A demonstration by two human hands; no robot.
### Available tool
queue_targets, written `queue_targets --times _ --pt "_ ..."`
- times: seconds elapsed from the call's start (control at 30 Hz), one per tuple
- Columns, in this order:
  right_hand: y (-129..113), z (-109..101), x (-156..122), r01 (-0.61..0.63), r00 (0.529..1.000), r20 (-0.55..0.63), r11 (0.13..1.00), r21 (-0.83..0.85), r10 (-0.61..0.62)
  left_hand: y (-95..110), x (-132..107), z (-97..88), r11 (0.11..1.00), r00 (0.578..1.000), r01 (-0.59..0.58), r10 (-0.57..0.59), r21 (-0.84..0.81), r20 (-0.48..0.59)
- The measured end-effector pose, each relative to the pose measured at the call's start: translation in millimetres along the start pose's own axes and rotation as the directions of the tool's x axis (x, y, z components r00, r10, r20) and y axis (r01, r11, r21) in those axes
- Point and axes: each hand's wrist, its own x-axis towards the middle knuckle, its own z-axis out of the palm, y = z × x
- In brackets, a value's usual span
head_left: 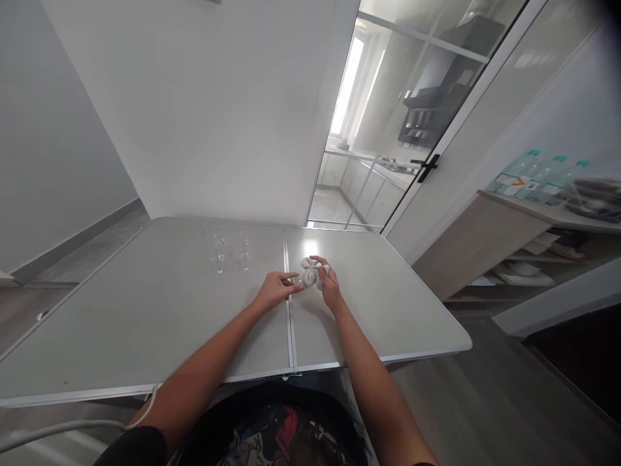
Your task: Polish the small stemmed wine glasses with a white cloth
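Observation:
Over the table's middle seam, my left hand [277,288] is closed, its fingertips pinching a small clear object [297,280] that looks like glass or plastic. My right hand [328,279] grips a bunched white cloth [309,274]. The cloth presses against the clear object and hides part of it. Farther back on the left half of the table stand several clear, see-through vessels [231,251], close together; their exact shape is hard to make out.
The pale folding table [145,310] has a metal seam and edge. A white cable [72,426] hangs near my left arm. Behind are a white wall and a glazed door [383,129]. To the right, a wooden shelf [485,239] carries several bottles [528,181].

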Motion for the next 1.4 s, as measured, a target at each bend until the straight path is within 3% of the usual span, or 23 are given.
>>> queue_targets --times 0.1,0.2,0.27,0.33,0.4,0.53,0.6,0.67,0.73,0.8,0.93,1.0,1.07,1.17,1.27,1.4 --pt "3.0 -0.7 1.2 0.039 0.999 -0.018 0.997 -0.059 -0.04 -1.0 0.0 1.6 0.999 0.997 0.03 -0.026 -0.043 0.076" --pt "6.1 -1.4 2.8 -0.01 1.0 -0.005 1.0 -0.021 0.01 -4.0 -1.7 4.3 0.968 0.993 -0.117 0.114 0.224 0.029" --pt "7.1 -2.0 3.8 -0.073 0.997 0.026 0.997 0.036 0.072 -6.7 -2.7 4.1 0.835 0.972 -0.206 0.235 0.509 0.009" --pt "6.6 -3.2 4.4 -0.132 0.99 0.062 0.986 0.104 0.126 -9.0 -3.1 1.6 0.686 0.954 -0.233 0.299 0.69 0.025" --pt "4.6 -5.0 4.8 -0.173 0.984 0.078 0.968 0.182 0.161 -10.4 -2.8 -1.9 0.62 0.942 -0.227 0.337 0.751 0.007" --pt "3.1 -11.6 6.8 -0.177 0.984 0.039 0.929 0.324 0.173 -10.7 -1.5 -4.0 0.625 0.92 -0.184 0.381 0.759 -0.091" --pt "7.6 -17.0 10.4 -0.163 0.981 -0.027 0.9 0.405 0.19 -10.5 -1.0 -2.4 0.657 0.922 -0.178 0.371 0.732 -0.11" --pt "15.6 -23.1 15.7 -0.11 0.96 -0.171 0.862 0.495 0.221 -10.0 -0.6 -1.2 0.73 0.923 -0.152 0.347 0.666 -0.17" --pt "24.6 -27.4 21.0 -0.031 0.911 -0.327 0.831 0.555 0.252 -8.7 -0.5 -0.7 0.833 0.916 -0.132 0.31 0.537 -0.255" --pt "31.1 -26.4 24.0 -0.014 0.886 -0.369 0.813 0.582 0.279 -6.4 -0.7 0.2 0.924 0.915 -0.163 0.273 0.345 -0.297" --pt "30.7 -6.8 19.5 -0.185 0.946 -0.093 0.75 0.636 0.312 -3.6 -1.1 9.1 0.974 0.961 -0.227 0.221 -0.023 -0.167" --pt "25.9 3.6 14.6 -0.265 0.95 0.053 0.707 0.655 0.308 -5.4 0.1 15.3 0.968 0.978 -0.204 0.194 -0.144 -0.082" --pt "21.2 9.1 10.7 -0.299 0.946 0.12 0.676 0.673 0.3 -8.9 2.4 19.6 0.956 0.985 -0.17 0.172 -0.237 -0.014" --pt "17.4 10.0 8.6 -0.304 0.946 0.14 0.653 0.694 0.291 -13.3 5.7 21.1 0.937 0.987 -0.147 0.162 -0.317 0.02" --pt "16.3 10.1 9.1 -0.331 0.94 0.166 0.681 0.653 0.298 -13.3 6.4 20.0 0.925 0.988 -0.154 0.151 -0.346 -0.036" --pt "14.0 10.8 6.0 -0.139 0.988 0.016 0.861 0.49 0.151 -10.9 4.4 18.6 0.934 0.99 -0.123 0.09 -0.334 -0.112"
